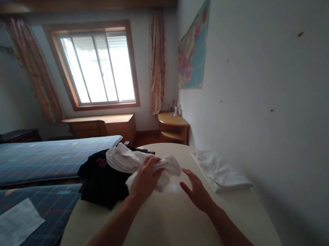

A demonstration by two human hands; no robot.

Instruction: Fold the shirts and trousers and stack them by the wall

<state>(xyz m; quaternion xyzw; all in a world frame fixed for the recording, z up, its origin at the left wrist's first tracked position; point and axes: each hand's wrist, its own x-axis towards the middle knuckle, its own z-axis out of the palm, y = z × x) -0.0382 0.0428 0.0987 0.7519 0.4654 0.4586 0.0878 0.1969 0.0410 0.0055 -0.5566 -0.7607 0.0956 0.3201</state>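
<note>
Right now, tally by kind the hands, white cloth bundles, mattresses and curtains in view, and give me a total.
Hands: 2, left hand and right hand
White cloth bundles: 2, loose bundle in the left hand and flat bundle
Mattresses: 2, near mattress and far mattress
Curtains: 2, left curtain and right curtain
Total: 8

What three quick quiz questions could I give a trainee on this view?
1. True or false: the right hand is open.
2. Where does the folded white cloth lie: A) bed, B) table, C) desk?
3. What does the left hand hold?

Key: 1. True. 2. B. 3. A loose white cloth.
</note>
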